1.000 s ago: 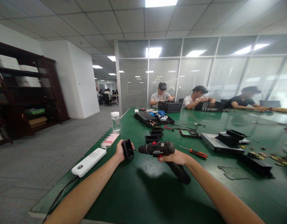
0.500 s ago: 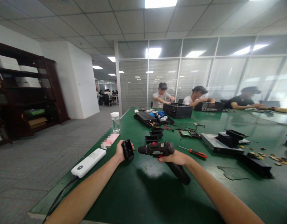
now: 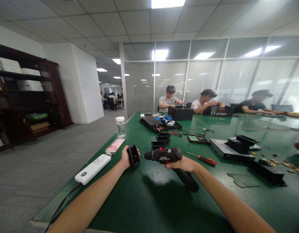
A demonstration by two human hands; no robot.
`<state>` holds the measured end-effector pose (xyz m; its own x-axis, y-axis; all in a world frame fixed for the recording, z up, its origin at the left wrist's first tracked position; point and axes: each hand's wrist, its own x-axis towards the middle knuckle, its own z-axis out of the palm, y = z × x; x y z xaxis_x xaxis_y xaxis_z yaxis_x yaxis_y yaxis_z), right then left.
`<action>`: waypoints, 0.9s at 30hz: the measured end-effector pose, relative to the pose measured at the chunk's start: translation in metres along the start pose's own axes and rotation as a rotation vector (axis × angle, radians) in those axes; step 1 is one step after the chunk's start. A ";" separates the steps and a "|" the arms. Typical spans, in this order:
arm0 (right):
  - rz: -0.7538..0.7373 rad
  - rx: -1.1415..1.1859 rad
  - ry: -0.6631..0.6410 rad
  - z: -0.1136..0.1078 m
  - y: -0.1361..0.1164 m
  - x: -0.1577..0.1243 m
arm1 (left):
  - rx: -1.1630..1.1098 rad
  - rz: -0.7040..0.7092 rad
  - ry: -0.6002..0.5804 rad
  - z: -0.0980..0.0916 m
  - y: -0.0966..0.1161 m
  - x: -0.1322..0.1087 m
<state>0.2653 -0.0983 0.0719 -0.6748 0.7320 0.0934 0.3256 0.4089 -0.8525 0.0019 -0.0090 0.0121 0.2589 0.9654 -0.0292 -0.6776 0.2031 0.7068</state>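
Note:
My left hand (image 3: 125,157) is closed around a small black rectangular housing (image 3: 133,156), held tilted above the green table (image 3: 130,200). A black cordless drill (image 3: 164,155) lies level in my right hand (image 3: 184,164), its fingers wrapped round the grip near the trigger. The drill's bit points left and reaches the open face of the housing; whether it sits in a screw is too small to tell. Just behind the drill, several similar black housings (image 3: 159,144) stand in a row on the table.
Left of my arm lie a white power bank (image 3: 93,169) with a cable and a clear jar (image 3: 120,127). To the right are an orange-handled screwdriver (image 3: 204,159), a circuit board (image 3: 198,139), a silver case (image 3: 227,152) and black parts (image 3: 267,172). Co-workers sit across the table.
My hands, the drill and the housing have barely moved. Across the table, a co-worker has turned the black computer case, and another person's hand has appeared at the right edge.

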 end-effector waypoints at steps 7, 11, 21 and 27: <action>0.005 0.011 -0.010 0.000 -0.001 0.000 | 0.031 0.020 -0.030 -0.001 0.000 0.001; 0.019 0.008 0.020 0.001 0.001 0.000 | 0.011 0.007 0.013 0.001 0.000 0.000; 0.005 -0.004 -0.010 0.000 0.002 0.001 | 0.021 0.027 -0.036 -0.003 -0.001 0.002; -0.040 0.027 -0.022 0.001 0.000 0.001 | 0.050 0.042 -0.060 -0.005 -0.001 0.004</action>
<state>0.2644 -0.0983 0.0717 -0.7015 0.7030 0.1168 0.2802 0.4228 -0.8618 0.0002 -0.0045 0.0071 0.2729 0.9611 0.0420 -0.6535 0.1532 0.7412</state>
